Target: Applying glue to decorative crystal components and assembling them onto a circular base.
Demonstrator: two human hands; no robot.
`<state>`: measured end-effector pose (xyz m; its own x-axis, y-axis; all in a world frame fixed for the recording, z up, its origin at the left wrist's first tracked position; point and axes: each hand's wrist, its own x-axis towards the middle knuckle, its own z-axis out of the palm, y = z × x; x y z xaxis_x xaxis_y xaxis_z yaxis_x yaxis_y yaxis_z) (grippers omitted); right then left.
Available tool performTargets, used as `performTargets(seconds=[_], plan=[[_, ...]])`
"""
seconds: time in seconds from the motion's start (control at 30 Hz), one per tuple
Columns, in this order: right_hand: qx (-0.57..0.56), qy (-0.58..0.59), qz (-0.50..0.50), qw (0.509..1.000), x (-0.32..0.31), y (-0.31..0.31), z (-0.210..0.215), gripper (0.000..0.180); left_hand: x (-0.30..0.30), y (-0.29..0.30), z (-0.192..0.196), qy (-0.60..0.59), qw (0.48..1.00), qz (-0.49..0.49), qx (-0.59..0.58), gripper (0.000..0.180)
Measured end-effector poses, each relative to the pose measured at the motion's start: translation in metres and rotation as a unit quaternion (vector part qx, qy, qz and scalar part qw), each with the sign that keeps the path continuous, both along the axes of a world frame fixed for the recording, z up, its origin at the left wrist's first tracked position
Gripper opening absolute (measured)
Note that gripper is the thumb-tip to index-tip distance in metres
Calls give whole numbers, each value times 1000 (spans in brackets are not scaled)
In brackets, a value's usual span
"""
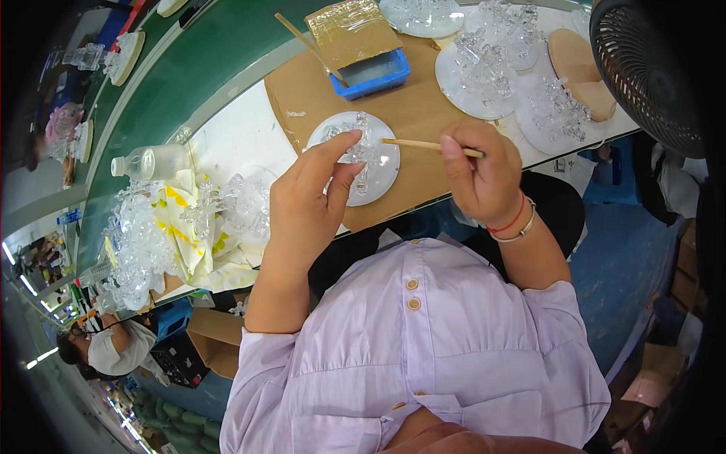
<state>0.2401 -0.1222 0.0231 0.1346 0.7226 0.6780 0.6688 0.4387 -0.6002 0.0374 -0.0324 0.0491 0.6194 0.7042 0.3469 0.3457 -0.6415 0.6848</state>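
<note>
- Clear piece: upper middle of the frame, on a white round disc, itself on brown cardboard.
- My left hand: thumb and forefinger bent about the clear piece; cannot tell whether the pads press on it.
- My right hand: fingers pinched round a slim wooden stick, its far end just beside the clear piece.
- Handling (judged): light, stiff, hard plastic or glass look; smooth, likely slippery if damp; thin knobbly parts could snap.
- Hold (judged): pinch the thick middle lightly, both sides; avoid end knobs. Wooden stick: light, rigid, best gripped near its rear, as I have it.
</note>
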Motion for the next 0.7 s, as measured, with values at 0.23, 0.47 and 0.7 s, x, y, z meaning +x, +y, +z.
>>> performTargets(seconds=[0.23,0.47,0.7], plan=[[1,-39,1,999,0,11,-9,10,-4,-1,-1,8,1000,-6,-17,32],[20,-33,19,999,0,16,-10,9,-2,-1,-4,-2,1000,1,-5,33],[-18,-22,4,1000,4,12,-3,8,-1,0,-5,-10,1000,-2,-11,33]])
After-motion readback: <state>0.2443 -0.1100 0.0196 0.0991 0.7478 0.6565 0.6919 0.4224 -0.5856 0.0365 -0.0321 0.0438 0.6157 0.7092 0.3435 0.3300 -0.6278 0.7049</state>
